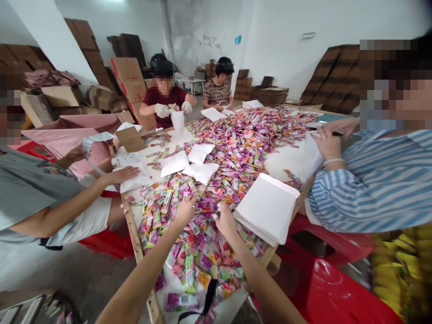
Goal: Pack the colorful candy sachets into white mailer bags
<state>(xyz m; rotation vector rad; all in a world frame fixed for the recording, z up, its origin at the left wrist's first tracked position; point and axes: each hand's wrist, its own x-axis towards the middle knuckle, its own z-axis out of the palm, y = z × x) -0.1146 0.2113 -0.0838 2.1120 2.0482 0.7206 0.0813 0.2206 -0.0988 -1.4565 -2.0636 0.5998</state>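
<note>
A large heap of small colourful sachets [236, 148] covers the wooden table [135, 238]. Both my arms reach forward over the near end of the heap. My left hand [185, 209] lies on the sachets with its fingers curled down into them. My right hand [224, 218] rests close beside it, fingers bent into the pile as well. Whether either hand grips a sachet is hidden by the backs of the hands. A thick stack of white bags [268, 207] lies just right of my right hand.
Loose white bags [189, 164] lie mid-table. A person in grey [40, 202] at the left presses a bag, one in stripes [371, 180] at the right handles another, and two more sit at the far end. Red stools [324, 288] and cardboard boxes [128, 81] surround the table.
</note>
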